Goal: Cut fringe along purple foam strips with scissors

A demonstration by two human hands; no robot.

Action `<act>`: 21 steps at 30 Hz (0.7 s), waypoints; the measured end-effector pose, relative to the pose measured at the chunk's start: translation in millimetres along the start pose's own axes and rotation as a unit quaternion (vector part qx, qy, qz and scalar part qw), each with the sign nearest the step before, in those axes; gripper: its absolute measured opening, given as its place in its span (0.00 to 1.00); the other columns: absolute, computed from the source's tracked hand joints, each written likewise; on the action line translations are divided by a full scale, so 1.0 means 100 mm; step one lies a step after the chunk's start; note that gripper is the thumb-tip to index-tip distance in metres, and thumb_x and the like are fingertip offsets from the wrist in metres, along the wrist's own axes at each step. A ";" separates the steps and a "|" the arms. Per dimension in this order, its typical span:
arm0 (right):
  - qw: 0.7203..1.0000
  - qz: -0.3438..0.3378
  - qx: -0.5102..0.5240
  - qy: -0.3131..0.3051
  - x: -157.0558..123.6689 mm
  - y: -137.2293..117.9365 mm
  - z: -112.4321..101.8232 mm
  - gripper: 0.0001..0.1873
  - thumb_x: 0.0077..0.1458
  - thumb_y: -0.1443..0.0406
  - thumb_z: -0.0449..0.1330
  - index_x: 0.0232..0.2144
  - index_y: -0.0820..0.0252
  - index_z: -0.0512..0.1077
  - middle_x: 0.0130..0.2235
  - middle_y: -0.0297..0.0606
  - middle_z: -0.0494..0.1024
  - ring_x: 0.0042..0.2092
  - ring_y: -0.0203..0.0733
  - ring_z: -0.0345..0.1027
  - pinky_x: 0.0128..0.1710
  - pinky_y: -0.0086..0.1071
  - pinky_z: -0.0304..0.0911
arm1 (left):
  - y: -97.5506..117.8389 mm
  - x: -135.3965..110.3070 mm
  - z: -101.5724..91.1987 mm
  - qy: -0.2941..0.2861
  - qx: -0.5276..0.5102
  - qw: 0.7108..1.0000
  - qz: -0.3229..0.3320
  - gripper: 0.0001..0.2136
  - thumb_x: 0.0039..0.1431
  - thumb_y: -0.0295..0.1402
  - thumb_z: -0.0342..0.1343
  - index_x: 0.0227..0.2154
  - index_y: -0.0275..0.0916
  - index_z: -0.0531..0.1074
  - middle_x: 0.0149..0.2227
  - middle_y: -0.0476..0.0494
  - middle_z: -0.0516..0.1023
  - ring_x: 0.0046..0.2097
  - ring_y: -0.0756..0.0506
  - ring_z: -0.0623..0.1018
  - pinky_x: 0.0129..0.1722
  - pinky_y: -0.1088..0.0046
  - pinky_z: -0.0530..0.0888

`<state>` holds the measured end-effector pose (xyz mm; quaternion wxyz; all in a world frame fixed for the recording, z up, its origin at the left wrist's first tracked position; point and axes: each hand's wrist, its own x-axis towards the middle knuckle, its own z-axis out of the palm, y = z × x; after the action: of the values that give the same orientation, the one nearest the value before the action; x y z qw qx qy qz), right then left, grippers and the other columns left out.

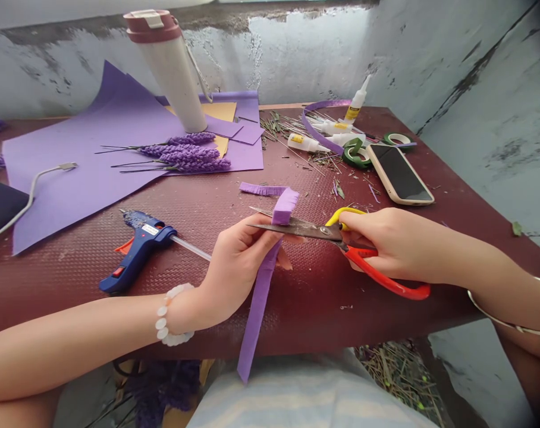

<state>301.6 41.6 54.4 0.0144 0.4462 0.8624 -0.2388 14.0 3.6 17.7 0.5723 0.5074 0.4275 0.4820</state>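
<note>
My left hand (pixel 241 261) pinches a strip of purple craft foam (pixel 284 206), whose long tail hangs past the table edge. My right hand (pixel 386 241) grips steel scissors (pixel 297 229) with red and yellow handles. Their blades lie across the folded foam near my left fingers. A fringed purple foam strip (pixel 263 189) lies on the table beyond them. A blue hot glue gun (pixel 140 252) rests to the left of my left hand.
The dark red table (pixel 297 315) holds purple paper sheets (pixel 82 160), purple foam lavender stems (pixel 181 154), a white tumbler (pixel 167 68), glue tubes (pixel 323 142), green tape rolls (pixel 355 156), a phone (pixel 399 173), and scattered stem clippings. Walls rise behind it.
</note>
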 end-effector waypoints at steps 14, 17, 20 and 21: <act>0.994 -0.007 -0.061 0.090 0.08 0.17 0.16 0.12 0.65 0.51 0.62 0.40 0.45 0.63 0.29 0.36 0.79 0.27 0.55 0.72 0.33 0.45 0.52 | -0.01 0.03 -0.01 0.010 -0.008 1.000 0.018 0.19 0.70 0.50 0.81 0.37 0.41 0.84 0.33 0.47 0.91 0.25 0.48 0.84 0.31 0.71 0.85; 0.990 -0.020 -0.090 0.107 0.08 0.23 0.22 0.13 0.65 0.51 0.62 0.41 0.45 0.63 0.27 0.34 0.75 0.26 0.55 0.68 0.33 0.45 0.50 | -0.01 0.02 -0.01 0.008 -0.007 1.000 0.023 0.20 0.69 0.51 0.82 0.35 0.40 0.84 0.31 0.48 0.90 0.24 0.48 0.84 0.31 0.72 0.85; 0.989 -0.024 -0.091 0.110 0.08 0.24 0.24 0.14 0.66 0.52 0.62 0.40 0.45 0.60 0.27 0.33 0.74 0.26 0.55 0.67 0.32 0.46 0.49 | -0.04 0.03 -0.03 0.006 -0.007 0.999 0.039 0.21 0.69 0.52 0.82 0.36 0.40 0.84 0.33 0.46 0.92 0.24 0.49 0.84 0.30 0.73 0.85; 0.990 -0.024 -0.088 0.110 0.08 0.23 0.24 0.14 0.66 0.53 0.61 0.40 0.45 0.59 0.27 0.33 0.74 0.26 0.55 0.68 0.32 0.46 0.49 | -0.05 0.03 -0.03 0.004 -0.010 0.999 0.045 0.21 0.69 0.52 0.82 0.36 0.40 0.84 0.34 0.46 0.92 0.24 0.49 0.84 0.29 0.73 0.86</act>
<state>310.2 48.7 22.4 -0.0469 0.4455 0.8871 -0.1116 12.2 7.2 12.5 0.5533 0.5183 0.4015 0.5139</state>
